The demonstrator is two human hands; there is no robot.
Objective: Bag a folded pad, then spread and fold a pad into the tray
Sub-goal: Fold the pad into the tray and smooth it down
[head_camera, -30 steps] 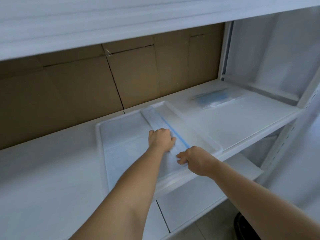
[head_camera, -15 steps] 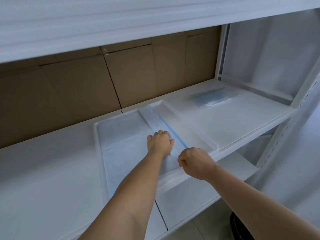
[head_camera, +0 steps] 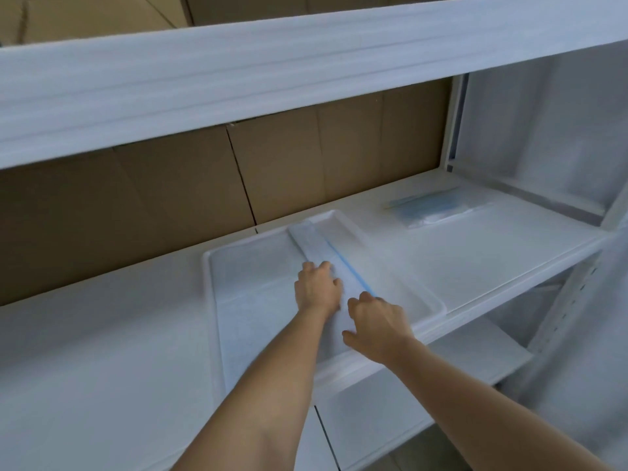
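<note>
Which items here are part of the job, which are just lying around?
Job: pad in the tray; bagged pad on the shelf; left hand; right hand.
Lying about: cardboard behind the shelf.

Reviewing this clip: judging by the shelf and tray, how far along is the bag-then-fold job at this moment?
Bagging looks done: a bagged blue pad lies on the shelf, right of the tray. In hand: the second pad lies spread in the tray with one strip folded over, showing a blue edge. The left hand presses on that fold; the right hand rests at its near end. Left: finishing the remaining folds.
</note>
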